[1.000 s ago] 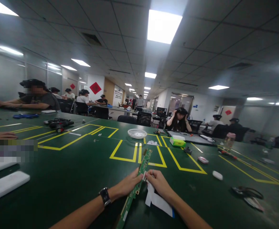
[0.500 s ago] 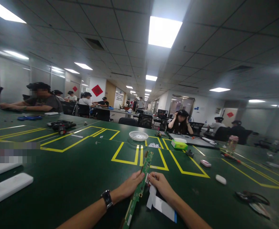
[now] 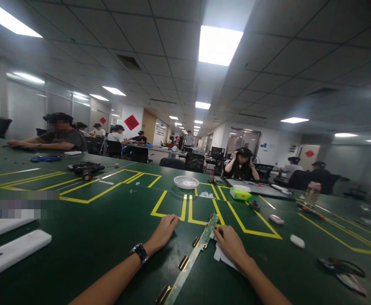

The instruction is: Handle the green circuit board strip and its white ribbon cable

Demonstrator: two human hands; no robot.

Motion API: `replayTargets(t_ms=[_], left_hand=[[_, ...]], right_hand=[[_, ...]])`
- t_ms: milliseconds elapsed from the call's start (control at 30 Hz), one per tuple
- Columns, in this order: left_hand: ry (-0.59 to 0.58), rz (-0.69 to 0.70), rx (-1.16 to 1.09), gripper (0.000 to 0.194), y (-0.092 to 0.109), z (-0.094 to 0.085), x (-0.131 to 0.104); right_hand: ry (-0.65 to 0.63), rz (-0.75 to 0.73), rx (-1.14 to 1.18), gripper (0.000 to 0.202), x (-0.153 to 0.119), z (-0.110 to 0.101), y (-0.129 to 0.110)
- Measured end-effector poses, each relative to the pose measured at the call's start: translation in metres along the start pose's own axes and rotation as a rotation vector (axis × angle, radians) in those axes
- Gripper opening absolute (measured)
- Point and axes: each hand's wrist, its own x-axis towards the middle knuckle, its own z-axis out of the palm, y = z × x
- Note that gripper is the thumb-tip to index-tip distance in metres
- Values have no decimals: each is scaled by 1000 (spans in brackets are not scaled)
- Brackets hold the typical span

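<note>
A long narrow green circuit board [image 3: 190, 263] slants from the near edge of the view up toward the table's middle, with several dark gold tabs along its left edge. My right hand [image 3: 231, 245] pinches the right edge of the board near its far end. Partly hidden under that hand, a white flat ribbon cable [image 3: 221, 255] hangs by the board. My left hand [image 3: 165, 231] is off the board, to its left, with loosely bent fingers and nothing visible in them. A dark watch sits on the left wrist.
A white round basket [image 3: 186, 182] stands ahead on the green table [image 3: 115, 237]. Beyond my right hand are a green tissue pack [image 3: 240, 193] and a white case [image 3: 297, 241]. Long white bars [image 3: 17, 254] lie at left, near a power drill [image 3: 86, 168]. Other people sit around.
My left hand has let go of the circuit board and moved left. The board has turned, now showing a paler side and its gold tabs. The right hand shifted slightly right.
</note>
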Motion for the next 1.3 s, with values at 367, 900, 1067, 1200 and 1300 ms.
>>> replayTargets(t_ms=[367,900,1067,1200,1300], left_hand=[[-80,130,177,26,-1,4,-5],[-7,117,272,21,-10,-9,0],[-14,109,255,22,-10,-6,0],[-42,108,238,25,-12,-4,1],[-41,93,153,26,-12,-4,2]], right_hand=[[-44,-208,-68,14,-2,-1,-1],[-14,-151,-80,11,4,-1,10],[11,-121,-38,12,3,-1,15],[-48,-277,73,12,-4,5,-6],[-62,-327,90,11,-6,8,-17]])
